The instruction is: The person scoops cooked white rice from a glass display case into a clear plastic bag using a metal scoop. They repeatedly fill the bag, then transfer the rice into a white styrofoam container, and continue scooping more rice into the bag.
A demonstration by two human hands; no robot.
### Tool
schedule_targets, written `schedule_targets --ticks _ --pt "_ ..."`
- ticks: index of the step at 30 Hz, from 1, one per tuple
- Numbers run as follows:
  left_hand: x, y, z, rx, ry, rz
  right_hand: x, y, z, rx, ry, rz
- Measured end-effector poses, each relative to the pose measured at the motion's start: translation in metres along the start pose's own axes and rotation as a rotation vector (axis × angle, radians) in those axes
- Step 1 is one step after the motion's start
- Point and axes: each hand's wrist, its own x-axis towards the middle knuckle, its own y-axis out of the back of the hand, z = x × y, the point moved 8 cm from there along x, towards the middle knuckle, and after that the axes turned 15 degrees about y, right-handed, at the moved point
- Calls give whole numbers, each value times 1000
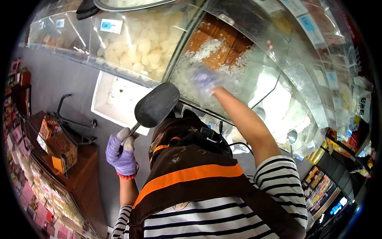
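My left hand [123, 152], in a purple knitted glove with pale fingertips, holds a dark scoop [157, 105] by its handle. The scoop's bowl is raised beside my brown apron [185, 155], over the rim of a white foam box [103, 95]. With the arm stretched forward, my right hand [205, 78] reaches into a clear-walled bin. It wears a purple glove and is blurred, with clear plastic film around it. What its fingers do is unclear. White crystal-like granules [209, 49] lie around it on a brown wood-look bin floor [228, 33].
Left of that bin, another holds pale round pieces [146, 55]. On the right, a bin of white powder [271, 95] has a metal spoon [292, 136] by its edge. A wooden cabinet [86, 179] with packages and a black metal frame [76, 119] stand at left.
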Motion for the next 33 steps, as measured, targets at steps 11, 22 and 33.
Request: schedule_targets --ticks 11,22,33 --pt "7 2 2 55 7 -72 8 137 134 -556 -463 -742" --pt "12 10 -2 13 0 -24 -44 88 221 -515 -467 -92" --pt "23 12 0 5 -51 -103 -84 30 149 -221 -628 -491"
